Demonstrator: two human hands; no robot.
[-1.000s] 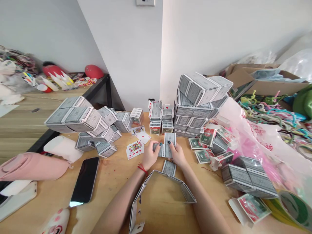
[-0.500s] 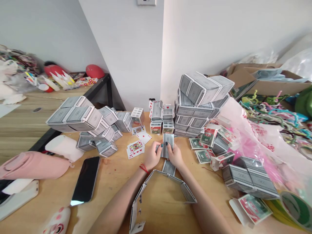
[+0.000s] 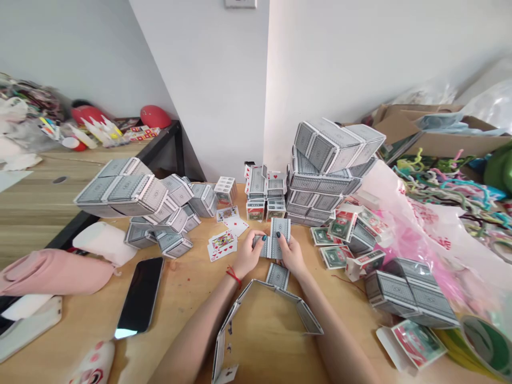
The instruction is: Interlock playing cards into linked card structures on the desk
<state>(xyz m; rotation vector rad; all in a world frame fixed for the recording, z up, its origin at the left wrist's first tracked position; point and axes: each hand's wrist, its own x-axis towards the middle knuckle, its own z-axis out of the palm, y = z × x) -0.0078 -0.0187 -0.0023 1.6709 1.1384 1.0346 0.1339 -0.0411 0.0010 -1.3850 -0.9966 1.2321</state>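
Both my hands meet at the middle of the wooden table [image 3: 188, 298], gripping grey-backed playing cards [image 3: 276, 241] held upright between them. My left hand [image 3: 247, 257], with a red string at the wrist, pinches the left side of the cards. My right hand [image 3: 292, 254] holds the right side, with one card standing taller than the rest. Just below my hands lies a single card [image 3: 277, 276], and in front of me stands a chain of joined cards [image 3: 264, 314] bent into an open ring.
Blocks built from cards are stacked at left [image 3: 136, 200] and back right [image 3: 328, 170]. Loose face-up cards [image 3: 223, 241], card boxes [image 3: 340, 242], a black phone [image 3: 141, 296], a pink plastic bag [image 3: 404, 234] and a tape roll [image 3: 484, 346] lie around.
My hands and the cards shifted slightly: the cards were drawn together half a second ago, and now one card stands out taller on the right again.
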